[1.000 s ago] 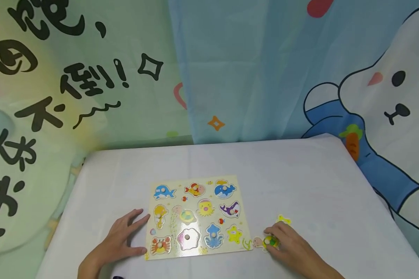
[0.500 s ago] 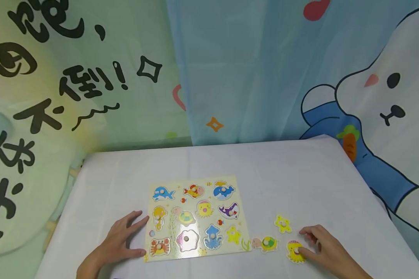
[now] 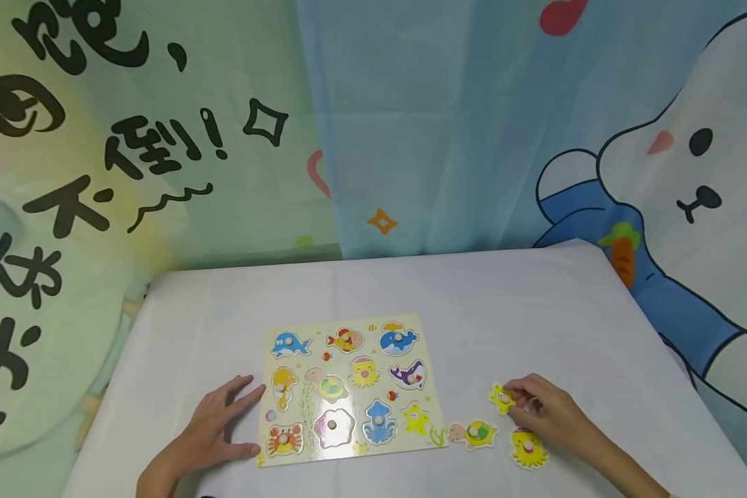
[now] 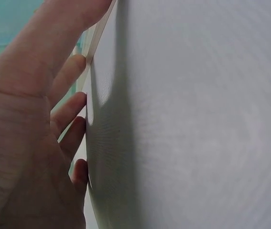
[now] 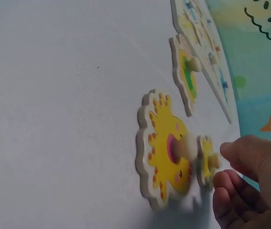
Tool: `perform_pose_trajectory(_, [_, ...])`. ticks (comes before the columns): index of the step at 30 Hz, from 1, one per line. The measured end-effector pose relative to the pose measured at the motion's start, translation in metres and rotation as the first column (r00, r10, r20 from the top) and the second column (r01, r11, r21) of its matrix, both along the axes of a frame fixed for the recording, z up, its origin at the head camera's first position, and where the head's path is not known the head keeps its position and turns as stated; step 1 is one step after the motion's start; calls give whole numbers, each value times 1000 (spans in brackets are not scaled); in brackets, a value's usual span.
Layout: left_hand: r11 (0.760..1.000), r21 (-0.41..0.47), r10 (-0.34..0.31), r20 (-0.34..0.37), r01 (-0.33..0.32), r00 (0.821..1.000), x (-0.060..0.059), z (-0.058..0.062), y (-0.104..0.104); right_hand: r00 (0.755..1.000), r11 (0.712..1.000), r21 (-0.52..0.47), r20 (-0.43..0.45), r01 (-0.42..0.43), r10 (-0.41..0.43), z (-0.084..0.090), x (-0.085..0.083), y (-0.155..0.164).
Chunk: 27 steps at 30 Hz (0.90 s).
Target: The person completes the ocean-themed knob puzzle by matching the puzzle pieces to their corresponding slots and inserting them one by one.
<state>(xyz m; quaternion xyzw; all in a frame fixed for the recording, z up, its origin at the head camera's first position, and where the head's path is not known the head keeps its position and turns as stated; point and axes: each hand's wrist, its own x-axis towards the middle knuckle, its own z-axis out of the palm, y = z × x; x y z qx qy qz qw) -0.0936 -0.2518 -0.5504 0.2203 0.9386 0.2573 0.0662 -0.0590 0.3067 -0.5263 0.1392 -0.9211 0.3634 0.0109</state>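
A wooden knob puzzle board [image 3: 404,443] with sea animal pictures lies on the table. My left hand [image 3: 202,429] rests at its left edge, fingers spread, thumb and index fingertip at the edge. To the right of the board, my right hand [image 3: 550,411] is at a yellow star puzzle piece [image 3: 500,398]. In the right wrist view, its thumb [image 5: 235,151] and fingers stand apart around the star's knob [image 5: 213,161], with a gap still visible. Nearer me lies a yellow octopus piece [image 3: 528,451], knob up. A turtle piece [image 3: 478,434] lies by the board's lower right corner.
The white tablecloth [image 3: 573,311] stretches around the board and pieces. Behind the table hangs a printed curtain [image 3: 411,138] with a cartoon rabbit. A small dark thing [image 3: 207,496] shows at the bottom frame edge.
My right hand left the turtle piece, then placed the octopus piece down right of it. Now it has moved up and left to the star. The left hand stays put.
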Motion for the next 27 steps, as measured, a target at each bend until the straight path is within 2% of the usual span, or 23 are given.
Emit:
perform_pose_trajectory(3, [1000, -3, 1, 10, -1, 1000, -2, 0, 0, 998, 998, 40, -52, -37, 39, -6, -7, -3])
perform_pose_trajectory(7, [1000, -9, -12, -18, 12, 1000, -5, 1, -2, 998, 994, 109, -54, -16, 22, -8, -11, -5])
perform_pose_trajectory(11, [999, 4, -32, -69, 32, 997, -9, 0, -4, 997, 988, 154, -68, -8, 18, -2, -17, -3])
perform_pose_trajectory(14, [999, 16, -37, -81, 38, 996, -10, 0, -3, 994, 989, 145, -102, -11, 26, 7, -22, -8])
perform_pose_trajectory(18, [999, 16, -30, -71, 31, 997, -9, -1, -2, 991, 992, 76, -76, -101, 107, 20, -23, -36])
perform_pose_trajectory(22, [1000, 12, -20, -53, 20, 998, -6, -1, -1, 979, 979, 43, -22, -201, 202, 28, -19, -72])
perform_pose_trajectory(27, [1000, 8, -15, -51, 16, 999, -3, -2, -1, 973, 972, 65, -19, -228, 230, 25, -16, -106])
